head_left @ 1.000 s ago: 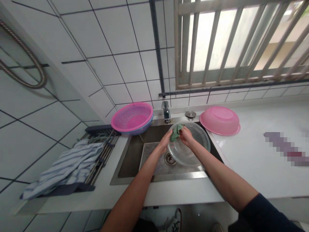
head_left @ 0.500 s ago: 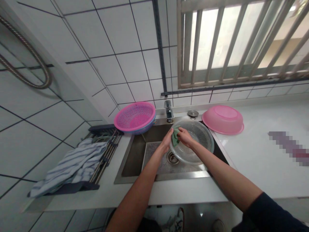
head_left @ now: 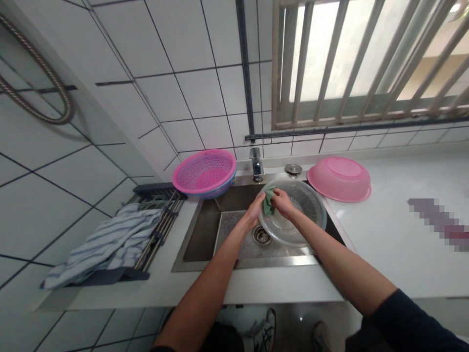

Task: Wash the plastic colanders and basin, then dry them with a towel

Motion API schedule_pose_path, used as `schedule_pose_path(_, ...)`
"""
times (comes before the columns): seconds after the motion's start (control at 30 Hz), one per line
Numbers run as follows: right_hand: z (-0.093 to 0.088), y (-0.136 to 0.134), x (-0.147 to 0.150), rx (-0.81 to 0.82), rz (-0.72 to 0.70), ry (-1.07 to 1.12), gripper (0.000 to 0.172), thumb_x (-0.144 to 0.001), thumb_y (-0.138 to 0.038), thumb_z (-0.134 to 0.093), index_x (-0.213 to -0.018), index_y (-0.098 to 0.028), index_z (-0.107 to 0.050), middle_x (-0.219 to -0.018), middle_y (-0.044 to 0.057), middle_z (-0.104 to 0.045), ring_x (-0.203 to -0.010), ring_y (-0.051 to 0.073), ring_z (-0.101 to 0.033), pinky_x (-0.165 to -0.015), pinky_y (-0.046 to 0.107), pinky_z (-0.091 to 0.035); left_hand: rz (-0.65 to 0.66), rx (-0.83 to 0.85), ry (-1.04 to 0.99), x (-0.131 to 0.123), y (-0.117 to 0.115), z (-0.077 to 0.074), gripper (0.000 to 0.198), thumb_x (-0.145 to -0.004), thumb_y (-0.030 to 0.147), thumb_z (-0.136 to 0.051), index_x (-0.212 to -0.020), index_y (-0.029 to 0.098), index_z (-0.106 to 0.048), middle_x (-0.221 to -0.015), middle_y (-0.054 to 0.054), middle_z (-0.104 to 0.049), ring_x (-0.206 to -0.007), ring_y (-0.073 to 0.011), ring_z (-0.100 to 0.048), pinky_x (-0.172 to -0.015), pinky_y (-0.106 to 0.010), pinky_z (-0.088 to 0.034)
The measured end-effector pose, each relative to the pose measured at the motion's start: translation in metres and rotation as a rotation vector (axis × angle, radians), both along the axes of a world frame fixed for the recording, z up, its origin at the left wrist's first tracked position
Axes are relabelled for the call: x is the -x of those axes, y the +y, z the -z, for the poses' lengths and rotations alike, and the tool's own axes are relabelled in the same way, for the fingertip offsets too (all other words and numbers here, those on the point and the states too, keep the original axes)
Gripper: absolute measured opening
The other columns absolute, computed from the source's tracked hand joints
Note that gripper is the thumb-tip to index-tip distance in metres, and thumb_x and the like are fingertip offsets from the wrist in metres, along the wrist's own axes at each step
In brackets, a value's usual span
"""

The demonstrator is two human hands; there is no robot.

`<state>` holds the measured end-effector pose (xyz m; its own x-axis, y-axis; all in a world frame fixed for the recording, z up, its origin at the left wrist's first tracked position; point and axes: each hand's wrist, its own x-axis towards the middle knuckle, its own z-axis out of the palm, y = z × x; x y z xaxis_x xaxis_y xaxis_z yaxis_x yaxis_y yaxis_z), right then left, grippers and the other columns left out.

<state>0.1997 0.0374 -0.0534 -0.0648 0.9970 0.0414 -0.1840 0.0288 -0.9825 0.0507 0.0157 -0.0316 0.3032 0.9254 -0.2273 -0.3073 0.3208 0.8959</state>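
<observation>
A clear plastic colander (head_left: pixel 306 215) with a perforated inside rests tilted over the right part of the steel sink (head_left: pixel 200 234). At its left rim is my left hand (head_left: pixel 254 209), closed on the edge with the fingers partly hidden. My right hand (head_left: pixel 283 203) is closed on a green cloth (head_left: pixel 270 201) and presses it against the inner wall near that same rim. The two hands are close together, with the cloth between them. Below the left side of the colander the drain (head_left: pixel 261 235) shows.
Behind the sink stands a faucet (head_left: pixel 256 165), with a metal drain strainer (head_left: pixel 293 169) beside it. Pink and blue baskets (head_left: pixel 205 172) sit at the back left. An upturned pink basin (head_left: pixel 339 179) is on the right counter. A striped towel (head_left: pixel 110 239) covers a rack at left.
My right hand and the green cloth have shifted slightly to the right along the colander's inner wall. My left hand keeps its place at the rim. The view has tilted a little.
</observation>
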Motion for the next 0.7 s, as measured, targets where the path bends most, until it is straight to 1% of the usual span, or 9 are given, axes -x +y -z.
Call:
schedule_pose_path(0.07, 0.0, 0.005, -0.004, 0.022, 0.086, 0.041, 0.027, -0.063, -0.037, -0.062, -0.084, -0.02, -0.061, -0.075, -0.002, -0.059, -0.064, 0.013, -0.048, -0.058, 0.025, -0.037, 0.024, 0.002, 0.013, 0.003, -0.001, -0.006, 0.032, -0.099, 0.038, -0.072, -0.125, 0.021, -0.07, -0.103, -0.007, -0.077, -0.081, -0.0196, -0.07, -0.078, -0.03, -0.057)
schedule_pose_path(0.13, -0.001, 0.005, -0.005, 0.019, 0.038, 0.036, 0.027, -0.062, -0.036, -0.064, -0.083, -0.02, -0.06, -0.076, -0.002, -0.06, -0.067, 0.013, -0.05, -0.059, 0.025, -0.037, 0.038, -0.005, 0.033, 0.008, 0.0, -0.01, 0.026, -0.092, 0.034, -0.08, -0.112, 0.019, -0.071, -0.093, -0.004, -0.075, -0.079, -0.0177, -0.07, -0.078, -0.028, -0.056)
schedule_pose_path(0.2, -0.002, 0.001, -0.001, -0.003, -0.071, 0.013, 0.025, -0.063, -0.034, -0.065, -0.083, -0.02, -0.06, -0.076, -0.002, -0.06, -0.069, 0.014, -0.051, -0.06, 0.024, -0.038, 0.01, -0.002, 0.065, 0.015, 0.003, -0.013, 0.031, -0.088, 0.039, -0.085, -0.106, 0.018, -0.071, -0.085, -0.003, -0.072, -0.074, -0.0168, -0.069, -0.073, -0.027, -0.055)
schedule_pose_path(0.3, -0.002, -0.01, 0.009, -0.026, -0.304, -0.039, 0.023, -0.066, -0.031, -0.065, -0.085, -0.019, -0.063, -0.075, -0.002, -0.062, -0.067, 0.013, -0.05, -0.06, 0.024, -0.038, -0.058, 0.012, 0.061, 0.021, 0.006, -0.014, 0.048, -0.087, 0.049, -0.086, -0.122, 0.02, -0.069, -0.086, -0.003, -0.075, -0.069, -0.0173, -0.071, -0.069, -0.027, -0.056)
schedule_pose_path(0.4, -0.002, -0.018, 0.018, -0.053, -0.451, -0.103, 0.019, -0.068, -0.03, -0.063, -0.083, -0.018, -0.065, -0.071, -0.002, -0.059, -0.062, 0.012, -0.046, -0.057, 0.024, -0.036, 0.049, 0.106, 0.052, 0.021, 0.007, -0.015, 0.057, -0.094, 0.059, -0.075, -0.129, 0.014, -0.069, -0.087, -0.01, -0.079, -0.067, -0.0204, -0.073, -0.067, -0.03, -0.058)
schedule_pose_path(0.43, -0.001, -0.019, 0.019, -0.065, -0.444, -0.114, 0.018, -0.068, -0.029, -0.062, -0.081, -0.018, -0.065, -0.07, -0.002, -0.058, -0.062, 0.012, -0.045, -0.057, 0.024, -0.036, 0.088, 0.141, 0.057, 0.02, 0.006, -0.015, 0.058, -0.098, 0.062, -0.069, -0.127, 0.012, -0.072, -0.086, -0.013, -0.079, -0.066, -0.0217, -0.073, -0.067, -0.031, -0.059)
schedule_pose_path(0.5, -0.001, -0.017, 0.021, -0.08, -0.343, -0.106, 0.017, -0.067, -0.029, -0.06, -0.08, -0.019, -0.063, -0.069, -0.002, -0.057, -0.063, 0.012, -0.046, -0.057, 0.025, -0.036, 0.113, 0.177, 0.069, 0.017, 0.005, -0.015, 0.06, -0.102, 0.064, -0.06, -0.123, 0.01, -0.075, -0.087, -0.015, -0.08, -0.067, -0.0236, -0.075, -0.069, -0.033, -0.061)
schedule_pose_path(0.63, -0.002, -0.009, 0.019, -0.093, 0.0, -0.049, 0.022, -0.066, -0.032, -0.058, -0.083, -0.019, -0.063, -0.076, 0.0, -0.061, -0.069, 0.014, -0.05, -0.061, 0.025, -0.039, 0.118, 0.161, 0.048, 0.01, 0.004, -0.013, 0.056, -0.101, 0.062, -0.063, -0.126, 0.014, -0.077, -0.092, -0.014, -0.082, -0.074, -0.0259, -0.077, -0.073, -0.037, -0.063)
schedule_pose_path(0.7, -0.004, -0.008, 0.018, -0.099, 0.02, -0.044, 0.025, -0.065, -0.033, -0.057, -0.086, -0.019, -0.063, -0.078, 0.0, -0.062, -0.07, 0.015, -0.05, -0.062, 0.025, -0.039, 0.105, 0.136, 0.018, 0.009, 0.005, -0.012, 0.056, -0.1, 0.062, -0.065, -0.127, 0.015, -0.077, -0.094, -0.014, -0.082, -0.078, -0.0271, -0.077, -0.075, -0.037, -0.063)
